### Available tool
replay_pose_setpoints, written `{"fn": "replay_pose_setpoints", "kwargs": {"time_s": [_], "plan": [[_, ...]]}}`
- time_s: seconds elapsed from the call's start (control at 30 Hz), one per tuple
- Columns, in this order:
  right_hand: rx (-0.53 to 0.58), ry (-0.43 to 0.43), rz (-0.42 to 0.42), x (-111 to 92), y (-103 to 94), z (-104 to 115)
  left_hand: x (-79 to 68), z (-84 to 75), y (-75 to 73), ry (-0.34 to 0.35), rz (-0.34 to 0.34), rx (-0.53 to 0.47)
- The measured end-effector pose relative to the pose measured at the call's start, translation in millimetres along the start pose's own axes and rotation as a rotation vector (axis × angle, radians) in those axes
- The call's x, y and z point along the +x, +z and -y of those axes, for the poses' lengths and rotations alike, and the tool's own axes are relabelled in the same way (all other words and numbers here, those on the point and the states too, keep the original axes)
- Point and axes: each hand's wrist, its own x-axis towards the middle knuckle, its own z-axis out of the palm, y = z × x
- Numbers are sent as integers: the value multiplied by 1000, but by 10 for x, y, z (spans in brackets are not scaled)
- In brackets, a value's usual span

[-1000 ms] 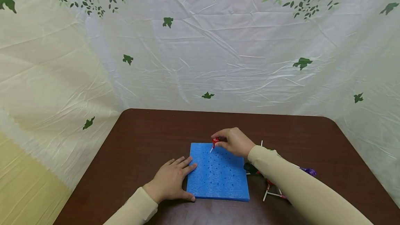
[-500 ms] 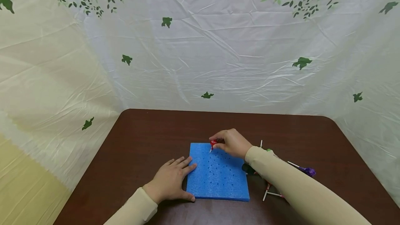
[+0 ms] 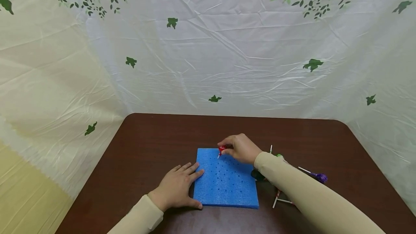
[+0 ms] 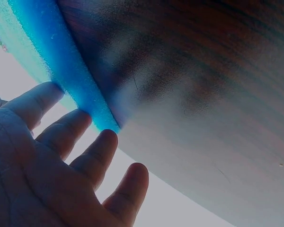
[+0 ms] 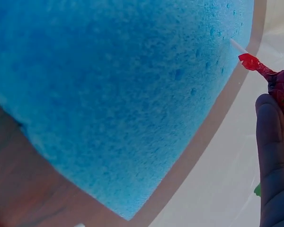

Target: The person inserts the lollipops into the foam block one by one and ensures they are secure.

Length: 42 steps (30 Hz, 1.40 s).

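A blue foam board (image 3: pixel 225 187) dotted with small holes lies flat on the dark brown table. My right hand (image 3: pixel 241 149) pinches a red-wrapped lollipop (image 3: pixel 222 149) by its candy end over the board's far left part. Its white stick (image 5: pixel 237 46) points down, the tip right at the foam surface among the holes in the right wrist view. My left hand (image 3: pixel 178 186) rests at the board's left edge, fingers spread and straight. Two of its fingertips (image 4: pixel 52 90) touch the foam's side in the left wrist view.
Right of the board lie several lollipops, partly hidden under the right sleeve: a purple-wrapped lollipop (image 3: pixel 320 177), a dark-wrapped one (image 3: pixel 257 174) and white sticks (image 3: pixel 285 201) near the front. A white curtain (image 3: pixel 260 82) with green leaves hangs behind the table (image 3: pixel 156 136).
The lollipop has come down slightly and to the left, its stick tip now at the foam. The right forearm shifted left a little. My left hand stays in place on the board.
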Motion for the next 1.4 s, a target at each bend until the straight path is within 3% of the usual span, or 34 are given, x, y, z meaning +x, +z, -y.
{"fn": "replay_pose_setpoints", "kwargs": {"time_s": [0.43, 0.73, 1.4], "plan": [[51, 66, -11, -21, 36, -34, 0, -22, -29, -1, 7, -9], [221, 158, -34, -6, 83, -78, 17, -20, -7, -8, 12, -13], [228, 177, -41, -35, 108, -60, -10, -17, 3, -3, 6, -2]]}}
